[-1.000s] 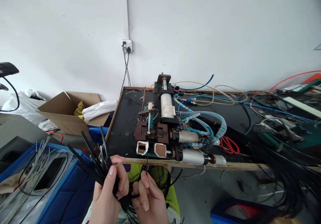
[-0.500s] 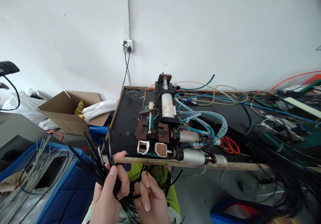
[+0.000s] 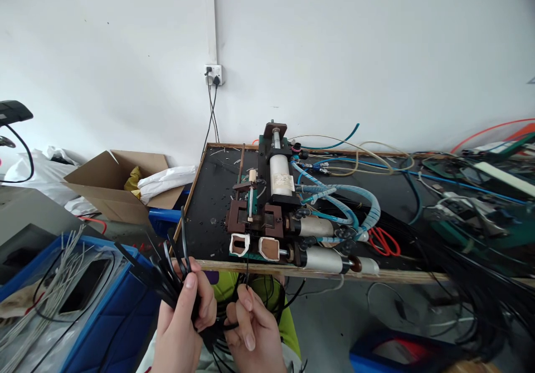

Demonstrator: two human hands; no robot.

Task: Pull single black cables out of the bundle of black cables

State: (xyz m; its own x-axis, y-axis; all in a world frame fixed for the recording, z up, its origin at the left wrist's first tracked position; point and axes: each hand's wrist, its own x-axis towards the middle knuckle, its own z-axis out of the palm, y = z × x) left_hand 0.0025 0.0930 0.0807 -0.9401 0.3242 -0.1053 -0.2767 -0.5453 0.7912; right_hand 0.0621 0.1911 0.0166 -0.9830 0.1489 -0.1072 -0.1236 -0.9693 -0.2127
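A bundle of black cables is gripped in my left hand, with the loose ends fanning up and to the left. My right hand pinches a single thin black cable, which runs up between the two white-edged jaws at the front of a pneumatic machine. More black cable passes between my hands and hangs over my lap, where its far ends are hidden. Both hands are just below the table's front edge.
The machine's cylinders and blue air hoses spread to the right on the black tabletop. A blue bin with pale wires and a phone is at left. Behind it sits a cardboard box. Black cables drape at right.
My left index finger has curled in from its raised position onto the cable bundle. The right hand is nearly still, with the thin cable at the jaws as before.
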